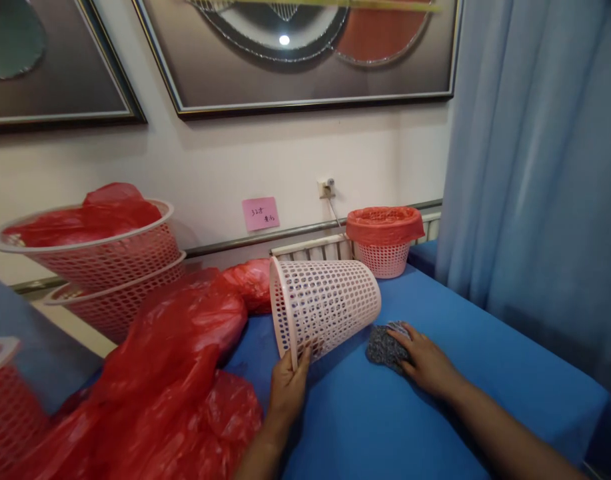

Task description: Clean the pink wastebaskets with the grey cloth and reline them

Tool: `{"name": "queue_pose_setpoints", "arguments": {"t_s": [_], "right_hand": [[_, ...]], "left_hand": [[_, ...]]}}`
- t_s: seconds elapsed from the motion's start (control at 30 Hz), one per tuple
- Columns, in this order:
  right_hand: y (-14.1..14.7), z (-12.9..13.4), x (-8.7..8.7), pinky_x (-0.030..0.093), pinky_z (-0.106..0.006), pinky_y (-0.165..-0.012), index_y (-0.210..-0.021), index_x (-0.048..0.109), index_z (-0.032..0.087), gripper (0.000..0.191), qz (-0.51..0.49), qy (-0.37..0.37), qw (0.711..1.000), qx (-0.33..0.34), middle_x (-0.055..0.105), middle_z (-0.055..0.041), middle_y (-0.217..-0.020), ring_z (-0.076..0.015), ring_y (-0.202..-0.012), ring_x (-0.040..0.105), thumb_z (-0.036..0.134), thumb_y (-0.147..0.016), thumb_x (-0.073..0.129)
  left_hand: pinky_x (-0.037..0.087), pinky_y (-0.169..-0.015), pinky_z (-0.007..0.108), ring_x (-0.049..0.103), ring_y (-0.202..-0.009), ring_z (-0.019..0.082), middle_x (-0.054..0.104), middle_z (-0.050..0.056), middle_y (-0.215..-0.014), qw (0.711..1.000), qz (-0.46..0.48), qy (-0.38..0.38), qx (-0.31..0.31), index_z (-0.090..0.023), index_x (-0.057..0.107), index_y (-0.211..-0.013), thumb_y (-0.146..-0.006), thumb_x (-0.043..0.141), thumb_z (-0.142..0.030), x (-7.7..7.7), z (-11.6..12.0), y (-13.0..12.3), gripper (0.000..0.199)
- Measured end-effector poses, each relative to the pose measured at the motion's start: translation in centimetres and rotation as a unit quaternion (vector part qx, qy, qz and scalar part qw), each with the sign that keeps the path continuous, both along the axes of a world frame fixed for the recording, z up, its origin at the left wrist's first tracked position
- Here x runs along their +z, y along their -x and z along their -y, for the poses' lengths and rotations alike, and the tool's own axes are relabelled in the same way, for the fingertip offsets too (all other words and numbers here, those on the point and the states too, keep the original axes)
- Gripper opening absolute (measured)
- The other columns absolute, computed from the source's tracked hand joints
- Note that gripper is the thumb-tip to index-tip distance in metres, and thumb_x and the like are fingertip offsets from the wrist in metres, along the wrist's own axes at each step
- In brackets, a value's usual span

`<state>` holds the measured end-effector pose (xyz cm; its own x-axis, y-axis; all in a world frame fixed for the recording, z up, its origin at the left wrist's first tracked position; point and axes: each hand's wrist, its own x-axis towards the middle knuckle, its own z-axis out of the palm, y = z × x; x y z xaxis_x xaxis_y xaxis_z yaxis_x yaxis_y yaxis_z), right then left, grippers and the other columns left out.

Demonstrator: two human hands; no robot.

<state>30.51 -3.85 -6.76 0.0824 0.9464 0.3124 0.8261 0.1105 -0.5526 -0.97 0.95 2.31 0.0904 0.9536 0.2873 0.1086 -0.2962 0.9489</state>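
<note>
A pale pink perforated basket (335,297) lies tilted on its side above the blue table (375,420), its open rim facing left. My left hand (289,387) grips that rim at its lower edge, fingers on the basket's wall. To the right, my right hand (428,360) holds a dark grey cloth or sponge (385,347) at the table surface, close to the basket's base. Red plastic bags (170,373) are heaped left of my left hand.
A basket with a red liner (385,230) stands at the table's back. Stacked baskets (105,257) with red plastic are at the left, another basket (12,407) below them. A blue curtain (530,160) hangs at the right. Behind are a radiator (312,251) and a wall rail.
</note>
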Motion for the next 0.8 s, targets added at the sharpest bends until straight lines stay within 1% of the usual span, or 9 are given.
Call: {"name": "queue_pose_setpoints", "arguments": {"t_s": [0.07, 0.13, 0.23, 0.3, 0.43, 0.5, 0.57, 0.67, 0.8], "right_hand": [[-0.1, 0.0, 0.0, 0.041, -0.049, -0.117, -0.136, 0.066, 0.023, 0.059, -0.047, -0.008, 0.999, -0.005, 0.06, -0.0119, -0.147, -0.0293, -0.135, 0.057, 0.015, -0.079, 0.06], [0.0, 0.0, 0.5, 0.045, -0.047, -0.114, -0.134, 0.066, 0.019, 0.053, -0.151, -0.012, 0.987, -0.053, 0.068, -0.0113, -0.134, -0.0273, -0.125, 0.064, 0.02, -0.081, 0.057], [0.8, -0.6, 2.5, 0.052, -0.048, -0.106, -0.144, 0.053, 0.017, 0.062, -0.326, -0.051, 0.93, -0.161, 0.071, -0.012, -0.126, -0.0279, -0.113, 0.069, 0.04, -0.087, 0.058], [2.0, -1.3, 4.7, 0.051, -0.048, -0.107, -0.151, 0.044, 0.018, 0.072, -0.379, -0.106, 0.9, -0.186, 0.067, -0.0132, -0.133, -0.0286, -0.117, 0.066, 0.049, -0.087, 0.059], [6.6, -3.1, 9.7, 0.04, -0.054, -0.118, -0.157, 0.032, 0.019, 0.072, -0.331, -0.245, 0.902, -0.128, 0.05, -0.0171, -0.151, -0.0299, -0.138, 0.051, 0.05, -0.096, 0.053], [9.4, -3.6, 11.2, 0.033, -0.058, -0.122, -0.161, 0.023, 0.018, 0.07, -0.264, -0.296, 0.914, -0.08, 0.038, -0.0192, -0.158, -0.0313, -0.148, 0.039, 0.046, -0.101, 0.046], [11.7, -3.6, 11.4, 0.03, -0.06, -0.123, -0.164, 0.016, 0.021, 0.065, -0.19, -0.307, 0.933, -0.016, 0.026, -0.0177, -0.165, -0.031, -0.155, 0.027, 0.038, -0.105, 0.038], [13.5, -3.2, 9.6, 0.034, -0.06, -0.122, -0.163, 0.02, 0.033, 0.058, -0.103, -0.291, 0.949, 0.066, 0.019, -0.0097, -0.17, -0.0292, -0.157, 0.025, 0.029, -0.107, 0.034], [13.3, -3.3, 6.8, 0.036, -0.069, -0.116, -0.162, 0.025, 0.034, 0.075, -0.056, -0.299, 0.951, 0.054, -0.005, -0.0087, -0.173, -0.0427, -0.157, 0.016, 0.043, -0.096, 0.061]], "left_hand": [[0.056, -0.103, 0.051, 0.076, -0.107, 0.033, 0.082, 0.013, -0.108, 1.0, -0.019, -0.014, -0.003, -0.015, 0.081, -0.105, -0.084, 0.071, -0.059, -1.1, -0.2, -0.1, 0.05], [0.054, -0.106, 0.051, 0.075, -0.11, 0.033, 0.082, 0.012, -0.11, 0.999, -0.026, -0.016, -0.011, -0.016, 0.081, -0.105, -0.084, 0.072, -0.058, -1.9, -0.1, -0.3, 0.047], [0.054, -0.106, 0.049, 0.074, -0.108, 0.033, 0.083, 0.01, -0.108, 0.999, -0.043, -0.017, -0.022, -0.018, 0.082, -0.104, -0.084, 0.072, -0.056, -2.2, 0.4, -0.3, 0.044], [0.055, -0.103, 0.048, 0.074, -0.106, 0.033, 0.083, 0.01, -0.108, 0.998, -0.054, -0.017, -0.025, -0.018, 0.082, -0.105, -0.085, 0.072, -0.055, -2.1, 0.8, -0.3, 0.043], [0.057, -0.098, 0.045, 0.075, -0.101, 0.032, 0.083, 0.009, -0.104, 0.996, -0.072, -0.021, -0.039, -0.019, 0.082, -0.104, -0.086, 0.071, -0.051, -1.9, 1.2, -0.1, 0.038], [0.056, -0.098, 0.044, 0.074, -0.102, 0.032, 0.082, 0.008, -0.102, 0.996, -0.08, -0.025, -0.044, -0.02, 0.082, -0.103, -0.087, 0.07, -0.049, -1.9, 1.2, 0.2, 0.035], [0.054, -0.101, 0.044, 0.073, -0.106, 0.033, 0.082, 0.007, -0.1, 0.995, -0.087, -0.03, -0.049, -0.021, 0.082, -0.102, -0.088, 0.068, -0.048, -1.9, 1.1, 0.5, 0.034], [0.056, -0.093, 0.041, 0.072, -0.096, 0.031, 0.079, 0.006, -0.093, 0.993, -0.103, -0.023, -0.047, -0.02, 0.081, -0.095, -0.089, 0.064, -0.048, -1.9, 0.9, 1.0, 0.034], [0.057, -0.076, 0.036, 0.068, -0.078, 0.027, 0.075, 0.006, -0.079, 0.992, -0.12, -0.015, -0.041, -0.017, 0.076, -0.081, -0.089, 0.062, -0.048, -1.6, 0.7, 1.0, 0.035]]}}
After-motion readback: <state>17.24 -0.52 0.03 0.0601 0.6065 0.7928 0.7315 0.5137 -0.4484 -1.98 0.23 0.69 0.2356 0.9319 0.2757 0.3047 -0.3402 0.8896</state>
